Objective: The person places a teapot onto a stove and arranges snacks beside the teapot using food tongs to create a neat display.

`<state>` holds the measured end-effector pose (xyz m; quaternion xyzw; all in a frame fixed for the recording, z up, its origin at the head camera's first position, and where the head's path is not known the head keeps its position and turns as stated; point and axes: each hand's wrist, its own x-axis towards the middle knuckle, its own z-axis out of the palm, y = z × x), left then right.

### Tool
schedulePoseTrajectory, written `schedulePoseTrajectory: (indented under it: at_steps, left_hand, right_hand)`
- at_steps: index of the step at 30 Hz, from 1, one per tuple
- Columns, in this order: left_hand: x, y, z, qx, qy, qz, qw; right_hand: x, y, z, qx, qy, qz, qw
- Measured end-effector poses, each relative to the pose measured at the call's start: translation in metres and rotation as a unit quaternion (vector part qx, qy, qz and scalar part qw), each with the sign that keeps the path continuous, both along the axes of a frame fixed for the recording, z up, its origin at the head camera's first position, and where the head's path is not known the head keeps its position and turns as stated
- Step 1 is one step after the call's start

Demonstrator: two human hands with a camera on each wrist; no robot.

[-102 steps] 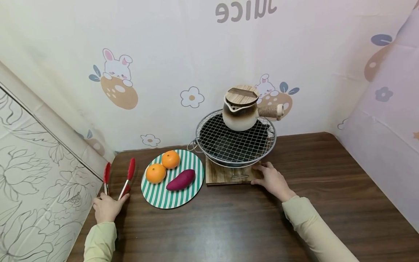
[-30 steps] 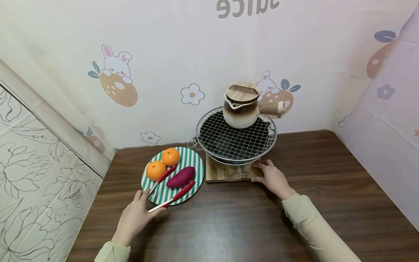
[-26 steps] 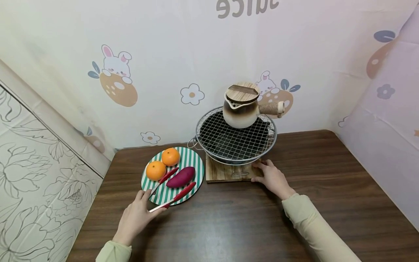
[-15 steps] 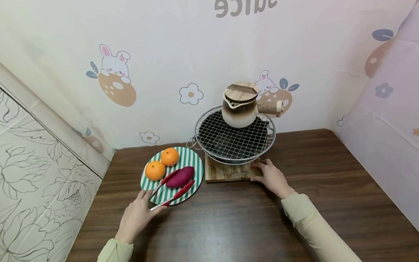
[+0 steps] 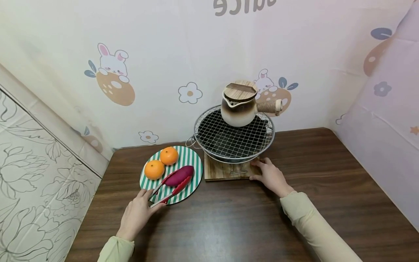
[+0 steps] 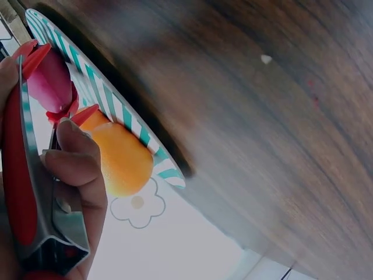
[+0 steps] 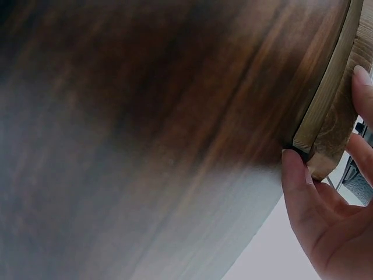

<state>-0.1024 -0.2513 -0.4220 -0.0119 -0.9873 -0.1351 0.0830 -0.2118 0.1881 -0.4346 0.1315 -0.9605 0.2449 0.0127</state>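
Note:
In the head view my left hand [image 5: 135, 214] holds a pair of red-tipped metal tongs [image 5: 183, 185]. The two red tips lie along opposite sides of a purple sweet potato [image 5: 179, 174], which is on a round green-and-white striped plate [image 5: 194, 154]. The left wrist view shows the fingers wrapped about the tongs' red and steel arms [image 6: 20, 169], with the sweet potato [image 6: 51, 81] between the tips. Over to the right, my right hand [image 5: 270, 177] grips the right front corner of a wooden board [image 5: 222, 173]; the thumb and fingers pinch its edge in the right wrist view.
Two mandarins [image 5: 169, 155] share the plate, behind the sweet potato. On the board stands a round grill with a wire rack [image 5: 229, 145], bearing a clay pot [image 5: 238, 115] with a wooden lid and side handle. A patterned curtain [image 5: 157, 72] hangs behind the table.
My left hand has brought the tongs from the table's left side over the plate, and their tips have come together about the sweet potato. The right hand stays at the board.

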Motion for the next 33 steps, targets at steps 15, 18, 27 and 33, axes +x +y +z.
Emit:
schedulePoseTrajectory:
  at_steps: [15, 18, 27, 33]
  left_hand:
    - [-0.006, -0.004, 0.011, 0.027, 0.022, 0.007, 0.9993]
    - [-0.009, -0.004, 0.02, 0.036, 0.034, 0.014, 0.9987]
    - [-0.017, 0.0, 0.048, 0.059, 0.075, 0.038, 0.9947]
    - [-0.023, 0.006, 0.064, 0.078, 0.057, 0.052, 0.994]
  right_hand:
    - [0.0, -0.001, 0.002, 0.002, -0.003, 0.003, 1.0]
    - [0.001, -0.001, 0.002, 0.002, -0.002, 0.002, 1.0]
    - [0.0, -0.002, 0.002, 0.007, -0.001, 0.004, 1.0]
    - [0.0, -0.001, 0.002, 0.009, -0.002, 0.002, 1.0]
